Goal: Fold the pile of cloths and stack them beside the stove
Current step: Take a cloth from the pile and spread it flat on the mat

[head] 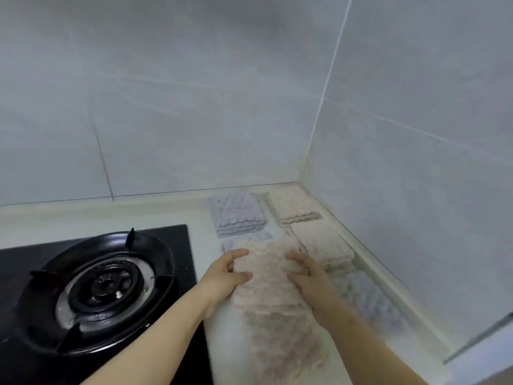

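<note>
On the counter (202, 234) right of the stove (97, 287), a pink cloth (268, 276) lies between the left hand (229, 275) and right hand (306, 275), each gripping a side edge, with folded cloths (237, 215) just behind.

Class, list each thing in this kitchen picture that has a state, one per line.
burner, unlit
pink cloth, partly folded, gripped by both hands
left hand, gripping pink cloth
right hand, gripping pink cloth
grey stack, folded
corner pink stack, folded
nearer pink stack, folded
grey cloth at right, loose, unstacked
</note>
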Tool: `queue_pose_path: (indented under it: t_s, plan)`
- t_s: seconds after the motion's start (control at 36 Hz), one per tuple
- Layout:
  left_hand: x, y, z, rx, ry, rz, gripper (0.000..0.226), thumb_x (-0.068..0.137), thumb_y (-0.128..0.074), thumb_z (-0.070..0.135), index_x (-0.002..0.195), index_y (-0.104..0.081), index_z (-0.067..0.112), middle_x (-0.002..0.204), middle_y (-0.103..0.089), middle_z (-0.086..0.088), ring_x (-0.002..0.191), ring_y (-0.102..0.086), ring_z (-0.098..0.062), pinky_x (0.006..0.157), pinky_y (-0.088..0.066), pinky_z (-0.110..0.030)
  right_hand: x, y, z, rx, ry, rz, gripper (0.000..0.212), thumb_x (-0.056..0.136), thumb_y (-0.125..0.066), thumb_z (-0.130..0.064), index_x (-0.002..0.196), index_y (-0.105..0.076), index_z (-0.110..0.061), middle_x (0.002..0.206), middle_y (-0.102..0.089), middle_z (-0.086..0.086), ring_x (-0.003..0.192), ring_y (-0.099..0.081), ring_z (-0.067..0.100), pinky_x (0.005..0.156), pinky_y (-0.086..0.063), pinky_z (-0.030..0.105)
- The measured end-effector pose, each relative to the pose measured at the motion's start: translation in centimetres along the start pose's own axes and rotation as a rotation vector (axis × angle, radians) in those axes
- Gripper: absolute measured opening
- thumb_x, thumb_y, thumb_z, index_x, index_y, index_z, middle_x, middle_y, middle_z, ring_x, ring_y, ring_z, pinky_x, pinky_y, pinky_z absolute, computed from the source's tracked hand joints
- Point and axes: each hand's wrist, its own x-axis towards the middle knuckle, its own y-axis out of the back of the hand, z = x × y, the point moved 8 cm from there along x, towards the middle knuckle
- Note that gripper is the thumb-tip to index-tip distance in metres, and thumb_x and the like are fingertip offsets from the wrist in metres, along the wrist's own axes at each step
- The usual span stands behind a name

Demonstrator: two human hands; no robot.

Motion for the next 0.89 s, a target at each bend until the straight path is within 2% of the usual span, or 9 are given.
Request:
queue_pose_path:
  t_s: [0.06, 0.14, 0.22, 0.31, 0.53, 0.72, 0.81, 0.83, 0.89]
  plan:
    - [1.4, -0.5, 0.1, 0.003, 0.007, 0.02, 0.041, 0.086, -0.064, 0.008, 0.115, -0.054, 0.035, 0.141, -0.041, -0.018, 0.133, -0.037, -0.028, 0.106, -0.035, -0.037, 2.2, 0.8, 0.2, -0.046, -0.018, -0.028, 0.027, 0.093, -0.046, 0.001, 0.098, -0.058, -0.022, 0.102, -0.052, -0.014, 0.084, -0.057, 0.006, 0.071, -0.054, 0.02]
    - [3.4, -0.8, 0.1, 0.019, 0.005, 0.072, 0.04, 0.086, -0.063, 0.01, 0.112, -0.051, 0.039, 0.133, -0.047, -0.002, 0.13, -0.042, -0.023, 0.103, -0.038, -0.036, 4.9, 1.5, 0.4, -0.103, -0.039, -0.052, 0.03, 0.092, -0.047, 0.0, 0.09, -0.059, -0.027, 0.095, -0.057, -0.005, 0.081, -0.056, 0.018, 0.08, -0.05, 0.033]
    - [4.7, -0.9, 0.0, -0.02, 0.014, 0.151, 0.043, 0.088, -0.058, 0.004, 0.124, -0.049, 0.027, 0.111, -0.057, 0.002, 0.091, -0.059, -0.012, 0.069, -0.049, -0.012, 7.1, 1.3, 0.6, -0.118, -0.043, -0.116, 0.03, 0.092, -0.048, -0.002, 0.09, -0.059, -0.03, 0.108, -0.057, -0.005, 0.087, -0.058, 0.016, 0.082, -0.05, 0.031]
    - [5.2, -0.5, -0.2, -0.081, 0.027, 0.221, 0.043, 0.089, -0.055, 0.0, 0.126, -0.048, 0.021, 0.097, -0.057, 0.007, 0.069, -0.054, -0.007, 0.045, -0.042, -0.008, 8.7, 0.4, 0.3, -0.114, -0.038, -0.186, 0.032, 0.093, -0.048, -0.003, 0.091, -0.058, -0.033, 0.117, -0.055, -0.005, 0.089, -0.058, 0.014, 0.087, -0.05, 0.034]
    - [7.1, 1.2, -0.7, -0.031, 0.09, 0.267, 0.053, 0.085, -0.061, 0.001, 0.13, -0.045, 0.024, 0.1, -0.053, 0.005, 0.06, -0.047, -0.011, 0.047, -0.039, -0.016, 11.8, -1.3, 0.4, -0.136, -0.029, -0.286, 0.031, 0.094, -0.047, -0.002, 0.108, -0.055, -0.028, 0.09, -0.051, -0.018, 0.12, -0.045, 0.043, 0.094, -0.043, 0.047]
    - [8.6, 1.5, -1.8, -0.043, 0.119, 0.305, 0.052, 0.085, -0.06, -0.001, 0.128, -0.045, 0.023, 0.095, -0.051, 0.005, 0.061, -0.048, -0.011, 0.046, -0.039, -0.014, 13.8, -2.2, 0.8, -0.18, -0.033, -0.303, 0.032, 0.093, -0.046, 0.002, 0.112, -0.055, -0.022, 0.125, -0.053, 0.003, 0.124, -0.041, 0.044, 0.094, -0.041, 0.049]
    - [9.2, 1.5, -2.5, -0.074, 0.133, 0.3, 0.052, 0.083, -0.061, -0.005, 0.126, -0.046, 0.021, 0.104, -0.052, 0.005, 0.074, -0.055, -0.01, 0.048, -0.044, -0.009, 14.3, -2.4, 1.7, -0.219, -0.043, -0.294, 0.036, 0.092, -0.046, 0.004, 0.119, -0.056, -0.016, 0.109, -0.064, 0.017, 0.085, -0.066, 0.033, 0.064, -0.051, 0.04]
    - [9.3, 1.5, -2.7, -0.071, 0.137, 0.297, 0.052, 0.083, -0.061, -0.005, 0.126, -0.046, 0.021, 0.106, -0.052, 0.005, 0.077, -0.055, -0.01, 0.051, -0.045, -0.009, 14.4, -2.4, 2.0, -0.228, -0.043, -0.305, 0.037, 0.091, -0.046, 0.004, 0.121, -0.056, -0.016, 0.091, -0.065, 0.011, 0.052, -0.06, 0.017, 0.046, -0.045, 0.03]
    - [9.5, 1.6, -3.1, -0.056, 0.143, 0.291, 0.053, 0.082, -0.063, -0.005, 0.124, -0.047, 0.022, 0.107, -0.051, 0.004, 0.08, -0.055, -0.01, 0.053, -0.046, -0.008, 14.7, -2.3, 2.6, -0.247, -0.05, -0.3, 0.039, 0.09, -0.046, 0.004, 0.12, -0.056, -0.018, 0.069, -0.055, 0.001, 0.031, -0.03, 0.002, 0.035, -0.026, 0.016]
